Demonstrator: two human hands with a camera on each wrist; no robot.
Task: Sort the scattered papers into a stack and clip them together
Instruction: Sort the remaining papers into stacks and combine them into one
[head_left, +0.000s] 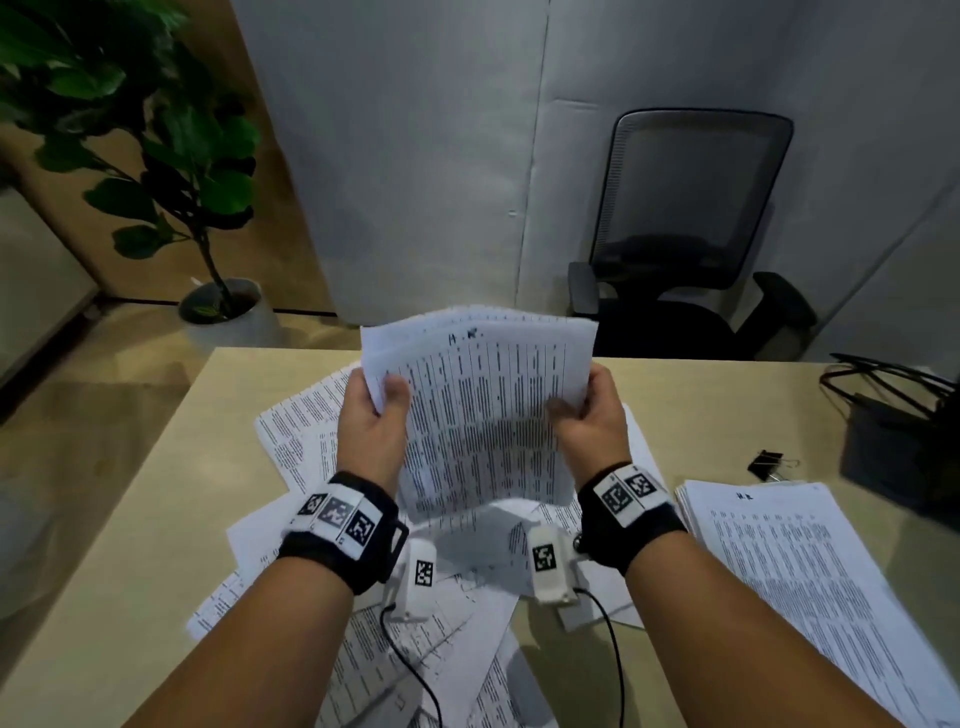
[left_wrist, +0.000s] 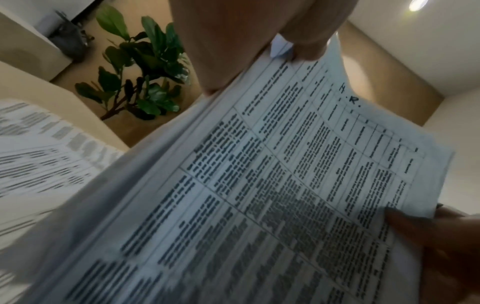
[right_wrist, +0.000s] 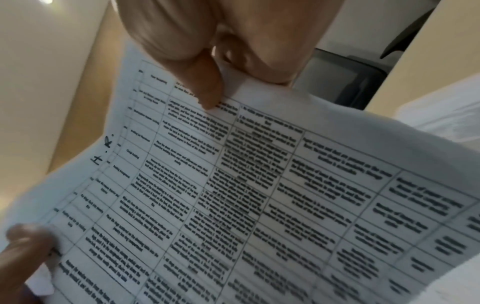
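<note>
Across the lower frame, a pale wooden desk (head_left: 171, 467), running from 9 o'clock to 3 o'clock. At 1 o'clock beyond its far edge, a black mesh office chair (head_left: 691, 218) against a grey partition wall (head_left: 415, 156). At 10 o'clock on the floor, a leafy potted plant (head_left: 171, 156) in a pale pot. Spread over the desk centre and down toward 6 o'clock, scattered papers (head_left: 306, 431), overlapping at mixed angles. At 4 o'clock, flat on the desk, a squared stack of printed sheets (head_left: 795, 561), well apart from the loose spread. At dead centre, raised off the desk and tilted up toward the camera, a held sheaf of papers (head_left: 483, 405), its top sheet a printed table with handwritten letters near the upper edge; several sheet edges visible along its side from the left wrist view. At 3 o'clock near the desk edge, a dark bag with looped cables (head_left: 893, 415). Gripping the sheaf's left edge, left hand (head_left: 371, 426), thumb curled over the front, fingers behind. Gripping the right edge, right hand (head_left: 589, 415), thumb pressed on the front sheet, fingers hidden behind. Just above the flat stack at 3 o'clock, 1 black binder clip (head_left: 769, 464), lying on the desk, touched by neither hand.
</note>
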